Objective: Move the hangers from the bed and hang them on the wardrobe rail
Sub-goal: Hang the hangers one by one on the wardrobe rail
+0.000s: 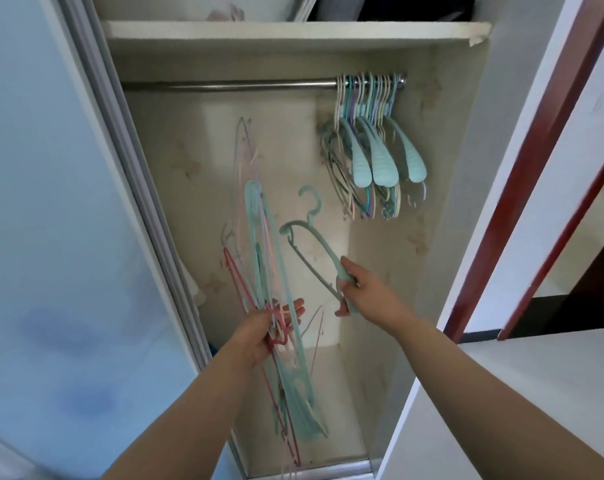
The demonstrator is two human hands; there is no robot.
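You are facing the open wardrobe (328, 237), its pale back wall filling the middle of the view and a shelf (293, 31) running across the top. Under that shelf the metal rail (224, 86) spans from left to right. Most of its length is bare; only the far right end carries a packed cluster of hung hangers (370, 133), mint, cream and purple, their shoulders drooping down and toward you.

Your left hand (262, 334) grips a bundle of hangers (259, 258) low and left of centre, fingers curled round the crossing point, so the bundle fans upward into the wardrobe and downward toward the floor track. It is a mix of mint, pink and red ones, blurred, so I cannot tell how many.

Your right hand (359, 289) pinches a single mint hanger (307, 244) by one shoulder end. This is the one that matters now. Its long axis runs diagonally, from your hand up and to the left, and its hook sits at the upper left of the hanger, pointing upward. The rail lies well above that hook, and the free stretch beside the hung cluster is up and slightly right of it.

So, as I judge it, your right hand is the nearer one for this hang: lift, level the hanger, and turn the hook over the rail just left of the cluster.
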